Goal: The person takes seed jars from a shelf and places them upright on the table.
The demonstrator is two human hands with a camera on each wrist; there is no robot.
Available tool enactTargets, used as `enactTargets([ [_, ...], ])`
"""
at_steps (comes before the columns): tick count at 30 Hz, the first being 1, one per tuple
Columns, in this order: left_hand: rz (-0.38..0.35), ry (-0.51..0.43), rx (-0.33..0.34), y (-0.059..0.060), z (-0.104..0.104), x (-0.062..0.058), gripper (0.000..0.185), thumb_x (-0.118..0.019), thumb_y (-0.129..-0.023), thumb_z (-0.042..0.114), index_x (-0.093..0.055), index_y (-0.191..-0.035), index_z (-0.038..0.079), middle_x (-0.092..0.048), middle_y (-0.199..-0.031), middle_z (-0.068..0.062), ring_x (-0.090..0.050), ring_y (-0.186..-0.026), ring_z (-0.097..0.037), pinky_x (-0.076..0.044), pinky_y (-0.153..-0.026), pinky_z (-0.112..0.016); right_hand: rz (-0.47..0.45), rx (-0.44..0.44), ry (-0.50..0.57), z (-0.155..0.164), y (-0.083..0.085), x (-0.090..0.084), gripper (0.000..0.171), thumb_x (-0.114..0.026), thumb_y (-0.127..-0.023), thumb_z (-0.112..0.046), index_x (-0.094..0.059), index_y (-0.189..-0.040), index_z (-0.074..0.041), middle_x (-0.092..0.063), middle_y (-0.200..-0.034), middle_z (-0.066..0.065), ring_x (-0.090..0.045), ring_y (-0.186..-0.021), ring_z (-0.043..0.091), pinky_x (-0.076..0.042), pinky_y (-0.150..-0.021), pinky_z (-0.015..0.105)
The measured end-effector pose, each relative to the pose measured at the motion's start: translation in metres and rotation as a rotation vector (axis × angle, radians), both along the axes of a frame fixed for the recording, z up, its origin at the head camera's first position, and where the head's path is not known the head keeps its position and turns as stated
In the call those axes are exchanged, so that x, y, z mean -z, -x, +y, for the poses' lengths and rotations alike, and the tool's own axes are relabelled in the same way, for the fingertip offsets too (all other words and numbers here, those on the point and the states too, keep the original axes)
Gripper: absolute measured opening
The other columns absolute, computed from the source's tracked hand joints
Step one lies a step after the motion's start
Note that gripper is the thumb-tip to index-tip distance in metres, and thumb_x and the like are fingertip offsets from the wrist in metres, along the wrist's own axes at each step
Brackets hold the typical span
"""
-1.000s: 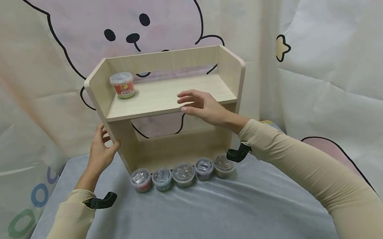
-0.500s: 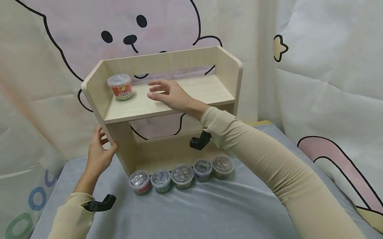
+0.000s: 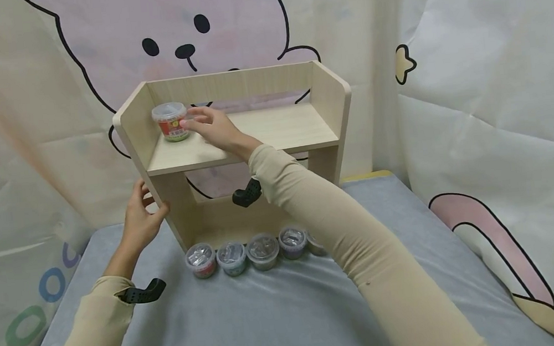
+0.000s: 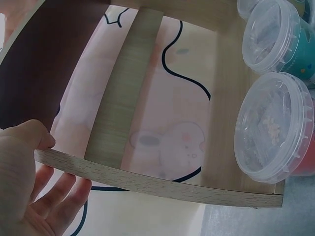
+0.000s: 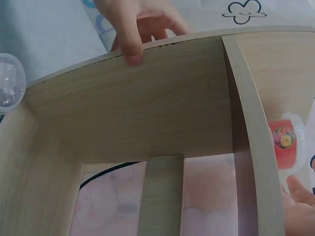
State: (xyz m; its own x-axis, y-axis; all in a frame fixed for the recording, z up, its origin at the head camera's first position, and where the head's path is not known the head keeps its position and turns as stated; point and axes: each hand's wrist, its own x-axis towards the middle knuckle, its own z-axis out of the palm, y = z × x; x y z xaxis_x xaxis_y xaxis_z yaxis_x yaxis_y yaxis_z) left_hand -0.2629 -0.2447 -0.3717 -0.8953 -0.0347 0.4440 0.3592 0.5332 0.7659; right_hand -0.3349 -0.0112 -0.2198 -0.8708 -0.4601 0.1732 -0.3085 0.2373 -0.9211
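Observation:
A small clear tub with a red label [image 3: 170, 122] stands at the left end of the top board of a light wooden shelf unit [image 3: 273, 131]. My right hand [image 3: 193, 121] reaches across that board, its fingers spread at the tub's right side; a firm grip is not visible. In the right wrist view the red tub [image 5: 283, 140] sits just above a fingertip [image 5: 298, 189] of that hand. My left hand [image 3: 146, 210] grips the front edge of the shelf's left side panel [image 4: 147, 179], thumb in front and fingers behind.
Several clear lidded tubs [image 3: 232, 258] stand in a row on the grey cloth [image 3: 271, 318] in front of the shelf's foot; two of them [image 4: 273, 125] show in the left wrist view. A cartoon-print curtain [image 3: 472, 65] hangs behind and to both sides.
My right hand has moved left along the top board, from its right part to the red-labelled tub. The left hand stays on the side panel.

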Motion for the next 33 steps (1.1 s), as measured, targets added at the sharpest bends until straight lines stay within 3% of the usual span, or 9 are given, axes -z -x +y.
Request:
enactTargets([
  [4, 0.006, -0.008, 0.010, 0.002, 0.000, -0.001, 0.071, -0.061, -0.091, -0.002, -0.032, -0.154, 0.010, -0.050, -0.140, -0.032, -0.057, -0.120, -0.053, -0.046, -0.065, -0.004, -0.024, 0.016, 0.000, -0.006, 0.004, 0.000, 0.057, -0.055, -0.102, -0.041, -0.042, -0.154, -0.021, -0.038, -0.162, 0.006, -0.037, -0.150, 0.019, -0.038, -0.120, 0.037],
  [7, 0.005, -0.010, 0.013, 0.003, 0.001, -0.001, 0.071, -0.061, -0.091, -0.002, -0.031, -0.155, 0.010, -0.050, -0.140, -0.032, -0.057, -0.121, -0.052, -0.046, -0.065, -0.005, -0.046, 0.014, 0.062, -0.012, 0.008, -0.001, 0.060, -0.053, -0.103, -0.041, -0.037, -0.157, -0.020, -0.034, -0.165, 0.004, -0.031, -0.153, 0.018, -0.031, -0.124, 0.038],
  [12, -0.003, -0.001, -0.003, 0.002, 0.000, -0.002, 0.072, -0.061, -0.092, 0.000, -0.030, -0.156, 0.012, -0.048, -0.143, -0.030, -0.056, -0.123, -0.052, -0.045, -0.065, -0.005, -0.052, -0.028, 0.130, -0.024, 0.013, -0.003, 0.063, -0.039, -0.107, -0.047, -0.026, -0.161, -0.017, -0.029, -0.168, 0.002, -0.025, -0.156, 0.019, -0.028, -0.126, 0.044],
  [15, 0.002, 0.005, -0.008, 0.001, 0.000, -0.002, 0.072, -0.062, -0.092, 0.000, -0.030, -0.156, 0.013, -0.048, -0.143, -0.030, -0.056, -0.122, -0.052, -0.045, -0.066, -0.005, -0.031, -0.060, 0.099, -0.027, 0.015, -0.004, 0.066, -0.028, -0.107, -0.051, -0.018, -0.163, -0.019, -0.020, -0.170, -0.002, -0.017, -0.158, 0.015, -0.021, -0.128, 0.044],
  [20, 0.004, 0.005, -0.008, 0.001, 0.000, 0.000, 0.072, -0.061, -0.092, -0.001, -0.030, -0.155, 0.011, -0.048, -0.143, -0.031, -0.056, -0.122, -0.053, -0.044, -0.066, -0.005, -0.033, -0.147, 0.053, -0.029, 0.016, -0.005, 0.069, -0.019, -0.107, -0.054, -0.001, -0.165, -0.021, -0.001, -0.172, -0.009, 0.000, -0.159, 0.007, -0.006, -0.130, 0.034],
  [24, 0.001, 0.008, -0.003, 0.000, 0.001, 0.000, 0.072, -0.061, -0.092, -0.001, -0.030, -0.155, 0.011, -0.048, -0.143, -0.030, -0.057, -0.121, -0.053, -0.046, -0.066, -0.006, -0.052, -0.172, 0.043, -0.030, 0.014, -0.004, 0.070, -0.021, -0.107, -0.052, 0.002, -0.164, -0.019, 0.000, -0.173, -0.007, -0.002, -0.159, 0.010, -0.008, -0.130, 0.036],
  [33, 0.007, 0.010, -0.004, 0.000, 0.002, 0.000, 0.072, -0.062, -0.092, 0.001, -0.030, -0.156, 0.014, -0.048, -0.144, -0.029, -0.057, -0.121, -0.052, -0.047, -0.066, -0.009, 0.002, -0.114, -0.006, -0.034, 0.010, -0.001, 0.070, -0.030, -0.108, -0.048, -0.006, -0.164, -0.012, -0.014, -0.171, 0.002, -0.012, -0.159, 0.016, -0.015, -0.130, 0.035],
])
